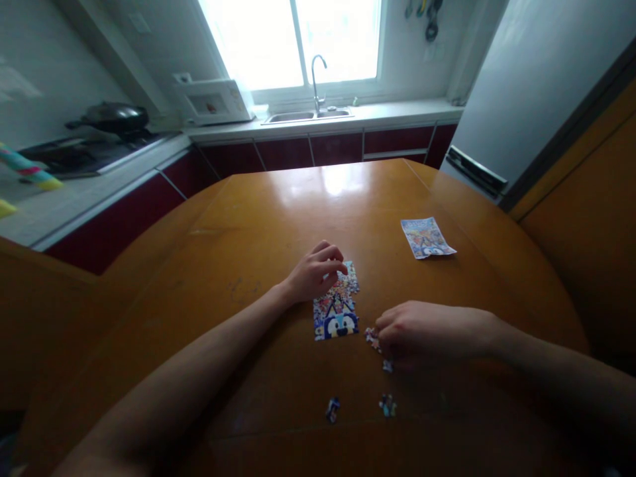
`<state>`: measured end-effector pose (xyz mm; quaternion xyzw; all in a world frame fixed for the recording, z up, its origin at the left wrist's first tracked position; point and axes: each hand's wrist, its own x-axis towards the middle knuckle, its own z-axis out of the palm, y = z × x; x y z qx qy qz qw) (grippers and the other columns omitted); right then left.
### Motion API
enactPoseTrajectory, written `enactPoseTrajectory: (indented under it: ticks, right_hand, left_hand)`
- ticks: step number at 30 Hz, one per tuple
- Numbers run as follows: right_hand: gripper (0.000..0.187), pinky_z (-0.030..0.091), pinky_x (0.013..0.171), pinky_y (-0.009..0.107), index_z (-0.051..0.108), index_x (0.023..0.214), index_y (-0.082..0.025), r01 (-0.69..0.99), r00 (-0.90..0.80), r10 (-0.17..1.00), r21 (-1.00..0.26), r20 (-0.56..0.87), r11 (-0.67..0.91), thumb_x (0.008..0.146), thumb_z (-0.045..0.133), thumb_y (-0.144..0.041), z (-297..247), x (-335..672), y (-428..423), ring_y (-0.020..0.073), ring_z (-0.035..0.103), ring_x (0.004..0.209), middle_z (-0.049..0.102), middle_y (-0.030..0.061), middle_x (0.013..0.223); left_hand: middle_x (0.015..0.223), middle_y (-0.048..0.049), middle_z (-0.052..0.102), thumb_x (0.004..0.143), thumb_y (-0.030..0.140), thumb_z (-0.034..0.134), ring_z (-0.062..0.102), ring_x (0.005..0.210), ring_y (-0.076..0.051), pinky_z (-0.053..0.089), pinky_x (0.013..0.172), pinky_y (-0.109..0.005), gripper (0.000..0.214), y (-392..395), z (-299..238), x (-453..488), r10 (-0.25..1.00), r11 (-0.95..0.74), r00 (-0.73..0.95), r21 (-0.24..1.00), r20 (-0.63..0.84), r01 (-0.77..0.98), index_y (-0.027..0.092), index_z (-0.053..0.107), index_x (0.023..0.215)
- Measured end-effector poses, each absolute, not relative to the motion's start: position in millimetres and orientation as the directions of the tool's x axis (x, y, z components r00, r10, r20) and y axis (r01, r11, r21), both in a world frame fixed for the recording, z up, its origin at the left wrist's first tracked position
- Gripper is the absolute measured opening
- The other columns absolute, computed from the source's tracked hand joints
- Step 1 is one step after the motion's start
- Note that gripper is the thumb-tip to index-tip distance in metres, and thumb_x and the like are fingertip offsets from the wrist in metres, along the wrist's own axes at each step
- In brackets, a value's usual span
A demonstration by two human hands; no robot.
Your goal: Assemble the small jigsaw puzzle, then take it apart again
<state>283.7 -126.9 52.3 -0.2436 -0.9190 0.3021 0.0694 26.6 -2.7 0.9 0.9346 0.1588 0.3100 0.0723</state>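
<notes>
A partly assembled jigsaw puzzle (pixel 335 308) lies on the wooden table, with a blue cartoon dog face at its near end and an uneven right edge. Over its upper left part rests my left hand (pixel 318 271), fingers loosely bent and apart, covering some of the picture. My right hand (pixel 412 328) is just right of the puzzle, fingers curled together and pointing down beside a small cluster of loose puzzle pieces (pixel 371 338). Its fingertips are hidden, so what they pinch does not show. One puzzle piece (pixel 387 366) lies just below that hand.
Nearer me lie a dark puzzle piece group (pixel 332 409) and a lighter puzzle piece group (pixel 387 405). A creased picture sheet (pixel 427 237) is at the right on the table (pixel 258 232). Beyond are a sink (pixel 308 116), a microwave (pixel 213 103), a wok (pixel 114 118) and a fridge (pixel 536 86).
</notes>
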Motion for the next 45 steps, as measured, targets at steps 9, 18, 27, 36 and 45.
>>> enactPoseTrajectory:
  ticks: [9, 18, 27, 36, 45]
  right_hand:
    - [0.009, 0.042, 0.064, 0.024, 0.065, 0.075, -0.019, 0.516, -0.823, 0.559, -0.540, -0.099, 0.665, 0.084, 0.064, -0.020, 48.2, 301.5, -108.1, 0.0120, 0.056, 0.069, 0.062, 0.0003, 0.079]
    - [0.015, 0.044, 0.072, 0.026, 0.072, 0.092, -0.021, 0.459, -0.798, 0.599, -0.575, 0.069, 0.677, 0.092, 0.057, -0.017, 45.1, 293.8, -105.3, 0.0136, 0.057, 0.078, 0.064, 0.0035, 0.090]
    - [0.024, 0.044, 0.081, 0.028, 0.072, 0.105, -0.026, 0.380, -0.855, 0.506, -0.531, 0.110, 0.757, 0.089, 0.060, -0.013, 35.0, 272.5, -109.9, 0.0163, 0.055, 0.090, 0.063, 0.0035, 0.099]
    - [0.022, 0.044, 0.081, 0.027, 0.072, 0.100, -0.023, 0.360, -0.854, 0.496, -0.509, 0.156, 0.781, 0.090, 0.057, -0.011, 38.1, 276.8, -108.2, 0.0165, 0.054, 0.091, 0.063, 0.0049, 0.100]
    - [0.009, 0.043, 0.082, 0.028, 0.071, 0.093, -0.021, 0.337, -0.908, 0.417, -0.507, 0.049, 0.793, 0.090, 0.063, -0.018, 47.0, 278.7, -113.6, 0.0174, 0.054, 0.095, 0.063, 0.0049, 0.098]
  left_hand:
    - [0.090, -0.0047, 0.059, 0.080, 0.004, 0.051, 0.049, 0.088, -0.018, 0.047, 0.076, -0.032, 0.026, -2.9, 2.1, 26.1, 0.322, -0.946, 0.756, 0.227, 0.570, 0.232, 0.022, 0.068, 0.088]
    - [0.090, -0.0043, 0.059, 0.081, 0.004, 0.051, 0.050, 0.088, -0.018, 0.047, 0.077, -0.032, 0.026, -3.2, 1.1, 25.5, 0.331, -0.943, 0.758, 0.230, 0.561, 0.242, 0.022, 0.068, 0.088]
    - [0.090, -0.0044, 0.058, 0.082, 0.004, 0.051, 0.049, 0.089, -0.018, 0.047, 0.077, -0.032, 0.025, -2.7, 0.1, 27.3, 0.336, -0.941, 0.751, 0.244, 0.568, 0.235, 0.022, 0.068, 0.087]
    - [0.089, -0.0046, 0.059, 0.082, 0.005, 0.051, 0.049, 0.088, -0.018, 0.047, 0.077, -0.031, 0.025, -3.9, 1.7, 29.3, 0.327, -0.944, 0.757, 0.236, 0.565, 0.232, 0.021, 0.068, 0.087]
    - [0.089, -0.0046, 0.058, 0.082, 0.005, 0.051, 0.048, 0.087, -0.018, 0.046, 0.076, -0.031, 0.024, -2.2, 0.8, 29.1, 0.324, -0.945, 0.753, 0.232, 0.573, 0.230, 0.021, 0.069, 0.086]
